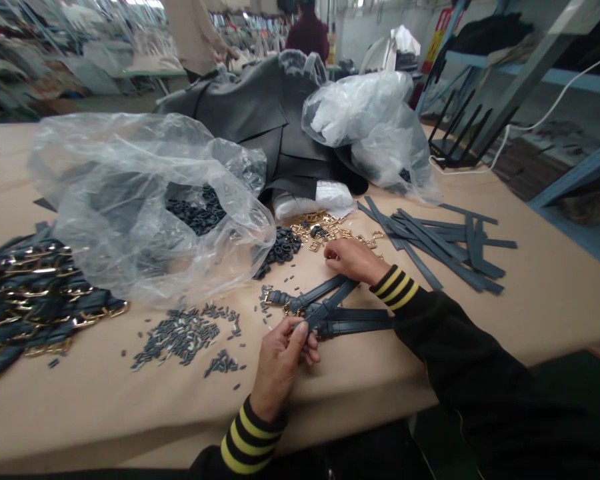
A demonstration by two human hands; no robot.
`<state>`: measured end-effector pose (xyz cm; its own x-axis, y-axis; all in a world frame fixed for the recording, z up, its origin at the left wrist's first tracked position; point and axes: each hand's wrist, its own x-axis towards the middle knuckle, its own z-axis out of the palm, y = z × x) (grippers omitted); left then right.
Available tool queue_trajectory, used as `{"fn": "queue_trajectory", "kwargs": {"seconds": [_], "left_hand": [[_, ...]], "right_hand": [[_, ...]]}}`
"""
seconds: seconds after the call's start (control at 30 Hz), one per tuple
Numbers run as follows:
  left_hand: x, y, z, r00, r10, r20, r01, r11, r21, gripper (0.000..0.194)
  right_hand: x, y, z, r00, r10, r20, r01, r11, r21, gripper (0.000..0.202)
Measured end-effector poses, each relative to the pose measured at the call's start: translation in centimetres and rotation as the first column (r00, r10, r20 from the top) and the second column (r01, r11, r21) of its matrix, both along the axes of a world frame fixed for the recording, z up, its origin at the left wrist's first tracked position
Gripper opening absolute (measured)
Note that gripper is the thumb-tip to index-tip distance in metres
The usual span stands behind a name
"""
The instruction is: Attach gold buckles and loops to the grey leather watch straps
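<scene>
My left hand [280, 360] pinches the near end of a dark blue leather strap [334, 301] between thumb and fingers. The strap slants up and away to the right, its far end passing by my right wrist. My right hand [355, 260] is curled over the table beside a scatter of small gold buckles [337, 230]; its fingertips are closed, and what they hold is too small or hidden to make out. Under the held strap lie several finished-looking buckled straps [355, 323], one with a gold buckle [269, 297] at its left end.
Small dark metal-like pieces [180, 333] are heaped left of my hands. Black loops [283, 245] spill by a clear plastic bag [145, 200]. Loose straps [445, 247] lie at right, buckled pieces [35, 293] at far left. Behind are dark leather [250, 100], a router [455, 150] and people.
</scene>
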<state>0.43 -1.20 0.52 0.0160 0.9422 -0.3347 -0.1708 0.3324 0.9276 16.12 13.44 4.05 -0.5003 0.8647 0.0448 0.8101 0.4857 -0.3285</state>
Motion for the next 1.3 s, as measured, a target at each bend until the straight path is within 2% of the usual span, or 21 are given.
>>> {"fn": "queue_trajectory", "kwargs": {"seconds": [0.07, 0.13, 0.2, 0.23, 0.33, 0.37, 0.4, 0.5, 0.67, 0.77, 1.0, 1.17, 1.3], "left_hand": [[-0.1, -0.1, 0.1, 1.0, -0.013, -0.027, 0.013, 1.0, 0.008, 0.025], [-0.4, -0.2, 0.2, 0.997, -0.046, -0.069, 0.048, 0.999, 0.026, 0.024], [-0.6, -0.5, 0.5, 0.991, -0.092, -0.094, 0.097, 0.994, 0.042, 0.023], [-0.7, -0.7, 0.6, 0.988, -0.121, -0.101, 0.126, 0.991, 0.049, 0.022], [-0.6, -1.4, 1.0, 0.966, -0.214, -0.147, 0.226, 0.972, 0.064, 0.02], [-0.5, -1.6, 1.2, 0.953, -0.246, -0.176, 0.26, 0.963, 0.066, 0.02], [-0.3, -1.8, 1.3, 0.94, -0.27, -0.209, 0.289, 0.955, 0.068, 0.02], [0.1, -2.2, 1.5, 0.9, -0.285, -0.33, 0.33, 0.94, 0.087, 0.019], [0.1, -2.4, 2.1, 0.815, -0.229, -0.533, 0.355, 0.924, 0.145, 0.017], [0.0, -2.5, 2.3, 0.77, -0.238, -0.591, 0.402, 0.902, 0.161, 0.017], [0.3, -2.9, 2.4, 0.743, -0.282, -0.608, 0.468, 0.867, 0.17, 0.019], [0.6, -3.1, 2.2, 0.796, -0.339, -0.501, 0.471, 0.868, 0.16, 0.023], [0.7, -3.0, 1.8, 0.759, -0.384, -0.526, 0.523, 0.84, 0.143, 0.022]], "right_hand": [[1.1, -1.8, 0.8, 0.999, 0.019, -0.037, -0.018, 1.0, 0.005, 0.022], [1.9, -3.8, 2.0, 0.983, 0.148, -0.107, -0.156, 0.985, -0.076, 0.02], [2.7, -5.8, 3.1, 0.938, 0.309, -0.159, -0.344, 0.888, -0.305, 0.015], [3.0, -6.6, 3.6, 0.926, 0.333, -0.177, -0.377, 0.823, -0.424, 0.017], [3.5, -8.6, 4.2, 0.924, 0.288, -0.251, -0.381, 0.638, -0.669, 0.021], [3.5, -9.1, 4.2, 0.922, 0.266, -0.282, -0.387, 0.602, -0.699, 0.021], [3.4, -9.6, 4.0, 0.919, 0.248, -0.306, -0.394, 0.591, -0.704, 0.021], [2.8, -10.7, 3.4, 0.912, 0.227, -0.341, -0.406, 0.614, -0.677, 0.022], [2.3, -12.0, 2.7, 0.909, 0.248, -0.336, -0.397, 0.762, -0.511, 0.023], [2.5, -12.6, 2.3, 0.912, 0.236, -0.336, -0.374, 0.815, -0.443, 0.023], [3.0, -12.6, 1.6, 0.907, 0.269, -0.324, -0.395, 0.812, -0.43, 0.026], [2.7, -12.6, 2.4, 0.899, 0.248, -0.362, -0.416, 0.744, -0.523, 0.025], [2.4, -12.9, 2.0, 0.864, 0.31, -0.398, -0.462, 0.801, -0.381, 0.014]]}}
